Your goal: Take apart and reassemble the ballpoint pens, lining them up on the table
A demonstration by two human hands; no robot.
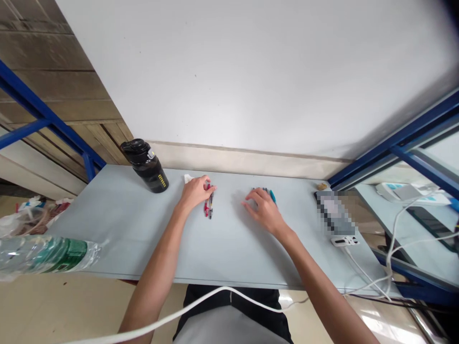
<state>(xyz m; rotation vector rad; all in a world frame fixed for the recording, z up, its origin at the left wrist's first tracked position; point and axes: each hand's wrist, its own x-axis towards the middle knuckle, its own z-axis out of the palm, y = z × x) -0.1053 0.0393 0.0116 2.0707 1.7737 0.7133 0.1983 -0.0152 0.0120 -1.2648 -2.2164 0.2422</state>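
Note:
My left hand (195, 192) is over the upper end of a red pen (206, 209) and a dark pen (211, 210) lying side by side on the grey table (229, 253). Its thumb and fingertips bend toward the pens; whether they grip one is too small to tell. A bit of white paper (187, 178) shows behind that hand. Farther right, my right hand (263, 209) has thumb and fingers apart, beside a teal pen (273, 196) and other pens partly hidden behind it.
A black bottle (148, 169) stands at the back left, and a clear plastic bottle (53, 254) lies at the front left. On the right are a blurred device (335, 212), a white power strip (344, 241) and white cables (389, 258). Blue frames flank the table.

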